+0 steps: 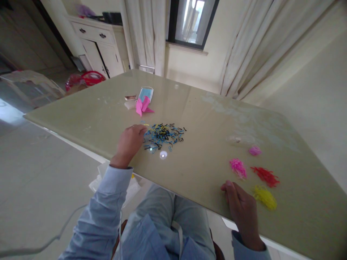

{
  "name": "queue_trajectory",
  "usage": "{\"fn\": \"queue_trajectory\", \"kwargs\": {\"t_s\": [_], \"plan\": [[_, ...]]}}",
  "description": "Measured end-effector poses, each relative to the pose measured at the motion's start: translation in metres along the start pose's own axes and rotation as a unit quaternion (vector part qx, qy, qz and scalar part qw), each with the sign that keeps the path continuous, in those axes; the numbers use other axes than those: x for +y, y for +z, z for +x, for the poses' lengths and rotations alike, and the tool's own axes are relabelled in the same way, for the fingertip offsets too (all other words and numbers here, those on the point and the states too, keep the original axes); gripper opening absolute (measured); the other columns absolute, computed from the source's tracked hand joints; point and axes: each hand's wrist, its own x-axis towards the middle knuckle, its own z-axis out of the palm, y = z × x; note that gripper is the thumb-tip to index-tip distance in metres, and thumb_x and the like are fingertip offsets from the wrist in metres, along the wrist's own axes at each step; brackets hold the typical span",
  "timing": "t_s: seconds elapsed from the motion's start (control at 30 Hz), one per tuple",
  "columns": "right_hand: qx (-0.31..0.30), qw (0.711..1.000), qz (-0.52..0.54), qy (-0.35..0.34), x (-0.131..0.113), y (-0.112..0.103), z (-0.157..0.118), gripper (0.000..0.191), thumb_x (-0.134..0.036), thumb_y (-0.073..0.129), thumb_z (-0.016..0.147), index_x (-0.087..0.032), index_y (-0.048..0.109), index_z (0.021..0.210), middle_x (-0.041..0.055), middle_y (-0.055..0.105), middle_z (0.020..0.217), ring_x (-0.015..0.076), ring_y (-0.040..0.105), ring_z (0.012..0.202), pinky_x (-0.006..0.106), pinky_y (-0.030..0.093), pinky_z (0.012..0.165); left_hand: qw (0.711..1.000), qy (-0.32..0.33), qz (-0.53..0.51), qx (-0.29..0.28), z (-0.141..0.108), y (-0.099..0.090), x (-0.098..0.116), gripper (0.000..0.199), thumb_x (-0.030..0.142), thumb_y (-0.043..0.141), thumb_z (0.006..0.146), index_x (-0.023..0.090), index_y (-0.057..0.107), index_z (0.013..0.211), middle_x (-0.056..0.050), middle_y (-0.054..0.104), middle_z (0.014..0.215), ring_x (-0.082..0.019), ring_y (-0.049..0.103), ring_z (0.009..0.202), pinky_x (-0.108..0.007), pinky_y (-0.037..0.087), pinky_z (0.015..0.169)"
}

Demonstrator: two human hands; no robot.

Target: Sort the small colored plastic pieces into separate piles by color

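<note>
A loose pile of small rubber bands (162, 134), mostly black and blue with some yellow, is spread on the table in front of me. At its left edge, my left hand (130, 143) has its fingertips pinched together beside a bit of yellow. Whether a band is between them is too small to tell. My right hand (242, 207) rests closed near the table's front edge, its inside hidden. Just to its right lies a yellow bundle of bands (265, 197). Beyond it are a red bundle (265, 176), a pink bundle (238, 168) and a small purplish-pink bundle (255, 150).
Behind the pile, a blue face mask (146, 94) and folded pink paper (143, 105) lie on the table (197, 159), beside small whitish and brown items. A clear plastic bag (238, 139) is at the right. White plastic (132, 191) hangs below the front edge.
</note>
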Motion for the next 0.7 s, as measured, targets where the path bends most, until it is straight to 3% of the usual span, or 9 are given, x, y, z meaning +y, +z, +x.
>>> {"fn": "queue_trajectory", "kwargs": {"t_s": [0.37,0.57,0.7], "plan": [[0.002,1.000,-0.002,-0.005,0.000,0.000,-0.001,0.054,-0.058,0.043,0.095,-0.020,0.065,0.065,-0.0005,0.054,0.047,0.0138,0.050,0.042,0.023,0.037,0.043,0.995,-0.055,-0.084,0.000,-0.008,-0.012,0.008,0.027,0.031,0.057,0.085,0.017,0.078,0.098,-0.006,0.078,0.093,-0.018,0.065,0.069,-0.027,0.053,0.076],[0.007,1.000,-0.010,-0.021,-0.002,-0.001,-0.001,0.054,-0.058,0.043,0.095,-0.020,0.065,0.064,-0.0013,0.052,0.045,0.0130,0.048,0.041,0.023,0.037,0.045,0.997,0.007,0.069,-0.028,-0.007,-0.013,0.009,0.031,0.021,0.047,0.091,0.016,0.077,0.099,-0.013,0.074,0.105,-0.027,0.069,0.093,-0.036,0.051,0.087],[0.008,0.999,-0.022,-0.024,-0.001,-0.001,-0.001,0.054,-0.058,0.043,0.095,-0.020,0.065,0.064,-0.0019,0.050,0.044,0.0128,0.047,0.041,0.023,0.036,0.045,0.997,0.016,0.066,-0.030,-0.004,-0.015,0.010,0.030,0.021,0.049,0.092,0.016,0.077,0.100,-0.013,0.074,0.105,-0.026,0.069,0.096,-0.035,0.051,0.089]]}}
